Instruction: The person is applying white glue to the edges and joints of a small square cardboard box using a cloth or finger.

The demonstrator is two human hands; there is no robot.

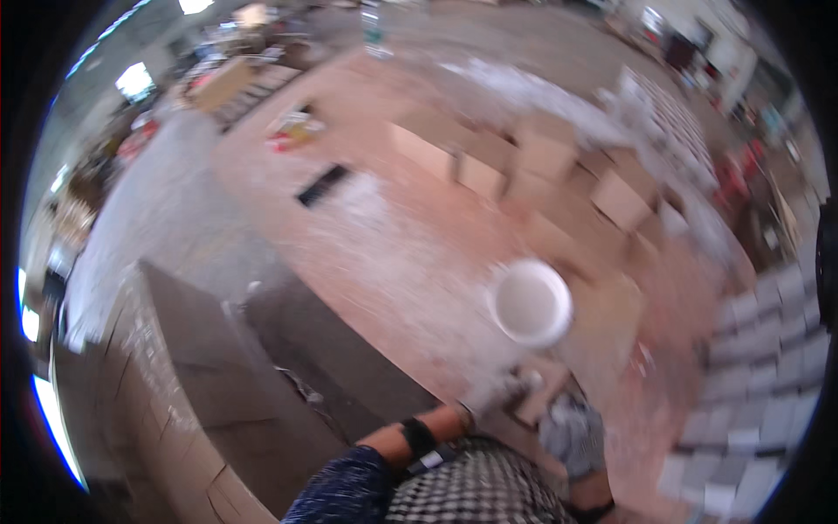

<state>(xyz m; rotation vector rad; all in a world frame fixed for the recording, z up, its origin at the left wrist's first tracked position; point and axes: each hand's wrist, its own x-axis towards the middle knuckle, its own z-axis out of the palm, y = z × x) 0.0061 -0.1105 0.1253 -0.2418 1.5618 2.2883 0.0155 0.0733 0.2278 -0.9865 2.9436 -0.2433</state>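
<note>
My left hand (496, 391), in a pale glove, reaches in from the lower edge to a small brown cardboard box (543, 393) held close in front of my body. Its fingers close on the box's left side, though motion smears them. On the other side, my right hand (573, 437), in a grey glove, is curled against the box's right edge. The box's lower part is hard to make out. Just beyond the hands a round white tub (530, 303) stands on the reddish tabletop (410, 306).
Several brown cartons (550, 175) cluster at the table's far right. A black flat object (323, 185) and a bottle (374, 31) lie farther off. Large cardboard (192, 349) rises at the left. Stacked pale boxes (759, 375) flank the right side.
</note>
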